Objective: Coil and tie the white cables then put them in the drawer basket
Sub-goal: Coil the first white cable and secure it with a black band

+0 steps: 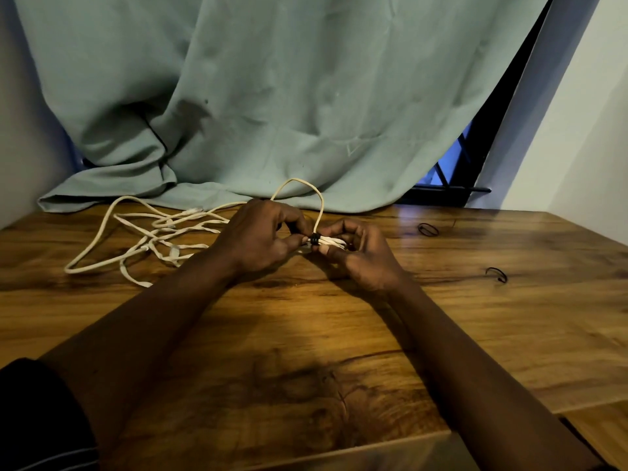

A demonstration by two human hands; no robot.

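Wooden desk (306,334) under a green curtain (272,79). Left hand (258,239) and right hand (360,256) meet, their fingers (294,220) pinching a folded white cable (331,241) on either side of the black band (315,239) wrapped round it. Loose white cables (153,232) lie left of the fingers. A far spare band (427,229) and a near spare band (496,274) lie to their right.

1. Loose cables (153,232) sprawl over the table's (306,334) far left; we cannot sweep flat there.
2. The curtain (272,96) drapes onto the back edge, closing off the far side.
3. Our left hand (261,239) and right hand (360,256) pinch a bundle (328,241) mid-table, barring the middle.
4. A far band (428,229) and a near band (496,274) lie well apart at right; a hand passes between.
5. Near us the wood gives open passage.
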